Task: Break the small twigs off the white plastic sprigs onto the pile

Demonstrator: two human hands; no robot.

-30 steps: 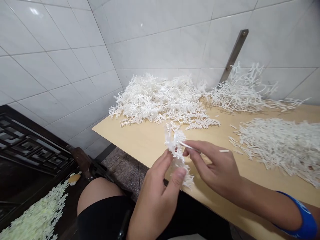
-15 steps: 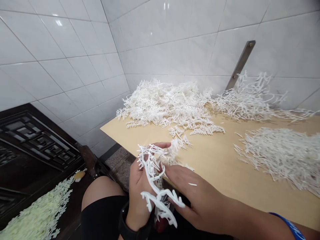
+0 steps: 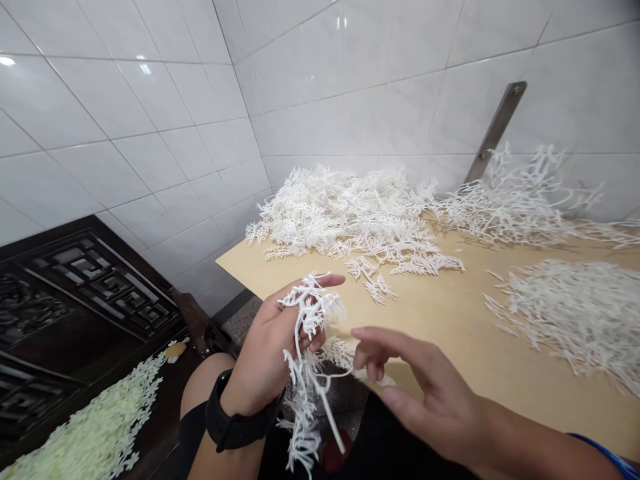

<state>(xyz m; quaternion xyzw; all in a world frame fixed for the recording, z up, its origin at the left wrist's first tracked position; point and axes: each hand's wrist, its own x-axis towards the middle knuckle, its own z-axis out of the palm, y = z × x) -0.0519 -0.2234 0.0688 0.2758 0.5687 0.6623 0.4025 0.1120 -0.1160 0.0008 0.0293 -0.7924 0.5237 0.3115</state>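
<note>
My left hand [image 3: 273,340], with a black band on its wrist, is closed round a white branched plastic piece [image 3: 307,373]. Feathery sprigs of the piece stick up above the fingers, and a stem hangs down below them. To the right, my right hand [image 3: 420,387] is apart from the piece, its fingers spread and curved with nothing in them. More white sprigs [image 3: 340,352] show between the two hands at the edge of the wooden table [image 3: 440,313].
A large heap of white branched pieces [image 3: 345,210] lies at the back, with looser branches [image 3: 515,207] beside a metal bar [image 3: 495,133]. Thin white sticks [image 3: 580,313] are piled at the right. Pale green pieces [image 3: 95,420] cover a dark carved wooden seat [image 3: 150,440] at the left.
My right hand has moved away from the white piece, and its fingers have opened. The piece has turned in my left hand, its stem now pointing down. The view has shifted slightly left.
</note>
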